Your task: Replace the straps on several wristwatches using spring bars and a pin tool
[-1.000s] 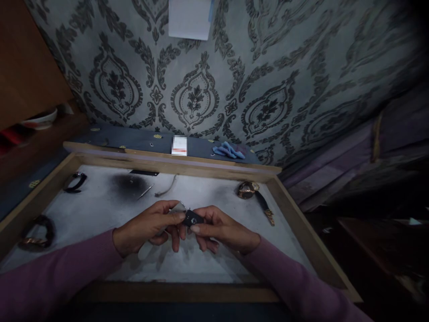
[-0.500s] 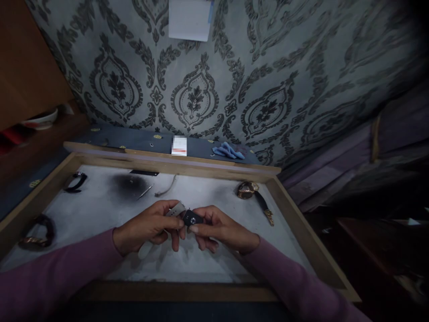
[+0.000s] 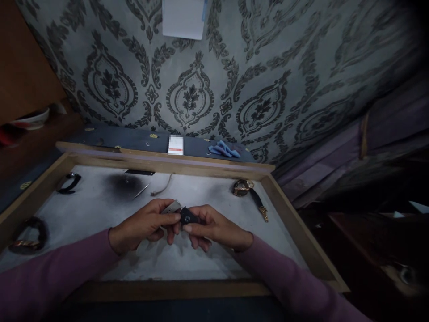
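Near the middle of a white-bottomed wooden tray (image 3: 278, 197), both hands meet over a small dark object (image 3: 188, 216) with a round mark on its face. My right hand (image 3: 211, 226) pinches it between thumb and fingers. My left hand (image 3: 147, 225) is closed on a pale grey strap-like piece (image 3: 171, 207) with small holes, its thumb tip touching the dark object's left edge. Whether the two pieces are joined is hidden by the fingers.
Watches lie at the left (image 3: 30, 235), back left (image 3: 69, 183) and back right (image 3: 241, 188) of the tray. A thin metal tool (image 3: 142, 191), a thin cord-like strip (image 3: 162, 187) and a black flat piece (image 3: 140, 172) lie behind my hands. A blue cloth (image 3: 224, 149) rests beyond the rim.
The whole view has shifted slightly, so the tray and hands appear a little further left. Both hands keep their grips, with the pale piece tilted about the same.
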Demonstrator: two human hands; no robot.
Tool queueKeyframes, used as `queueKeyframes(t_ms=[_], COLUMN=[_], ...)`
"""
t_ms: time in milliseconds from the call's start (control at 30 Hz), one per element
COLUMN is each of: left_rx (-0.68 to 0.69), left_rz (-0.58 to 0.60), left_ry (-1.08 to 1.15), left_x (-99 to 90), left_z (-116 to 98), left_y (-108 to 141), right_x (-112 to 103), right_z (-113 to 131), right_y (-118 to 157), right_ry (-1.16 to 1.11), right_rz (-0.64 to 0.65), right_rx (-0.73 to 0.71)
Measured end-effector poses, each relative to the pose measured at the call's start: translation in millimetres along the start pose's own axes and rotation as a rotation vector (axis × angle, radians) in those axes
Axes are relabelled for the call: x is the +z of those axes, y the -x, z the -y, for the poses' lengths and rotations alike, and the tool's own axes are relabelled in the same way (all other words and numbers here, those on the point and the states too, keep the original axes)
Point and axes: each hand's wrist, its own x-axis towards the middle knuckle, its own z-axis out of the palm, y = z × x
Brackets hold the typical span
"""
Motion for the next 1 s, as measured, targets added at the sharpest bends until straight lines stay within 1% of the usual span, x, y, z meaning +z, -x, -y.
queueKeyframes(t_ms=[100,200,367,600,833,900,1000], left_rx=[0.006,0.004,-0.005,-0.011,-0.033,-0.022,0.041], left_rz=[-0.006,-0.01,-0.031,-0.053,-0.118,-0.134,-0.129], left_ry=[-0.006,-0.011,-0.017,-0.026,-0.066,-0.079,-0.091], left_x=[-1.3,-2.4,-2.6,-0.2,2.3,2.1,1.2], left_z=[-0.5,-1.2,-2.2,-4.9,-11.0,-9.8,-5.6], left_y=[-0.5,-0.3,0.4,0.8,4.2,3.5,0.3], right_x=[-2.9,-4.7,-4.3,-5.2,-2.2,-0.2,1.5], right_z=[-4.9,-10.0,-12.7,-13.0,-11.5,-10.4,-9.7], right_y=[-1.4,-3.5,-5.1,-5.4,-3.8,-4.1,-6.1], right_ry=[-0.111,-0.203,-0.26,-0.315,-0.345,-0.339,-0.324], right_rz=[0.042,0.057,0.094,0.068,0.061,0.045,0.022], right_rx=[-0.04,-0.072,-0.083,-0.079,-0.076,-0.063,-0.048])
